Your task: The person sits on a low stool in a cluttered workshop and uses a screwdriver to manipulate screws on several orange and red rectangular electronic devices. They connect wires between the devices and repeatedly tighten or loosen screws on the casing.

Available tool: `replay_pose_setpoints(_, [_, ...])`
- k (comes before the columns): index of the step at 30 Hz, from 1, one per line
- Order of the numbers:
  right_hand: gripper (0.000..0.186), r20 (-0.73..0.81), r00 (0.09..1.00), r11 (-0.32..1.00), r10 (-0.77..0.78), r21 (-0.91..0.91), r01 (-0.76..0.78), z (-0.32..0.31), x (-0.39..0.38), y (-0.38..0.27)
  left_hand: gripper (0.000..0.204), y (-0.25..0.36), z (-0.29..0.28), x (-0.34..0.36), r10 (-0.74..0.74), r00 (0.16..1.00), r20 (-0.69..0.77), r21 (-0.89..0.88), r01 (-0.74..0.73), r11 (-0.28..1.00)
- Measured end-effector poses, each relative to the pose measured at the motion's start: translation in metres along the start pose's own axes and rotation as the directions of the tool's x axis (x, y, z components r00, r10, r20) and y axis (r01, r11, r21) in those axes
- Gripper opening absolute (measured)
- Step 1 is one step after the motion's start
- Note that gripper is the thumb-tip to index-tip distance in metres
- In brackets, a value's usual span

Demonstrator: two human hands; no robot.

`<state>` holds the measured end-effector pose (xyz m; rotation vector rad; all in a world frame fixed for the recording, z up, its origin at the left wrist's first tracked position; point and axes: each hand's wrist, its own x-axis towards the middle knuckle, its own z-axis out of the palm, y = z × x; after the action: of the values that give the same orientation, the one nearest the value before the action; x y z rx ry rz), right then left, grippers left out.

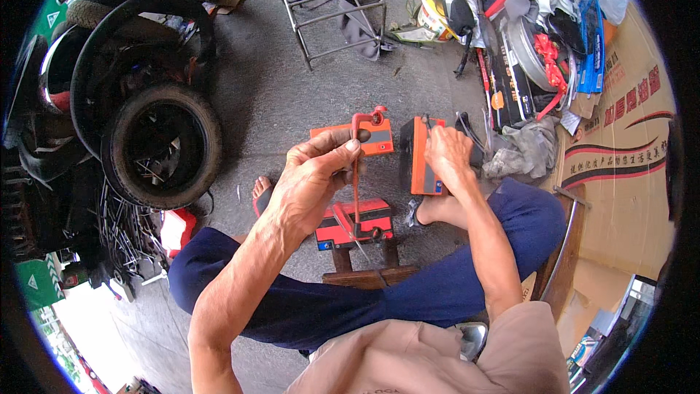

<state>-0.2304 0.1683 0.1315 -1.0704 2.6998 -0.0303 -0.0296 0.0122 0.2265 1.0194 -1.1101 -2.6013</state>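
Observation:
My left hand [317,168] is closed in a pinch on a red cable [356,193], which bends over at its top end and hangs down toward a red and black battery [335,236]. That battery lies just in front of my knees. Behind my left fingers is an orange battery [379,147] with a grey band. To the right stands another orange and black battery [418,164]. My right hand [448,152] is over its right side with the fingers curled; whatever they grip is hidden.
A wooden stool [364,277] stands between my legs. Tyres [208,128] are piled at the left, above a heap of tools [135,241]. A metal rack [332,11] lies at the back. Bags, rags and a large cardboard box [620,204] crowd the right.

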Motion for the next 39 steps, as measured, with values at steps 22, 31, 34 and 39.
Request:
replay_pose_setpoints(22, [0.031, 0.114, 0.992, 0.933, 0.049, 0.349, -0.086, 0.023, 0.01, 0.022, 0.025, -0.009, 0.0, -0.014, 0.002, 0.996, -0.086, 0.029, 0.0, 1.0])
replay_pose_setpoints(31, [0.02, 0.298, 0.764, 0.173, -0.573, 0.955, -0.242, -0.115, -0.014, -0.016, 0.033, -0.008, 0.01, -0.023, 0.004, 0.996, -0.088, -0.046, -0.008, 0.999])
replay_pose_setpoints(34, [0.02, 0.383, 0.764, 0.187, -0.52, 0.923, -0.335, -0.126, -0.021, -0.019, 0.032, -0.008, 0.016, -0.021, -0.001, 0.995, -0.104, -0.02, -0.001, 1.0])
replay_pose_setpoints(39, [0.023, 0.357, 0.862, 0.314, -0.36, 0.916, -0.249, -0.122, -0.016, -0.03, 0.029, -0.003, 0.021, -0.014, -0.025, 0.996, -0.081, -0.042, 0.022, 0.999])
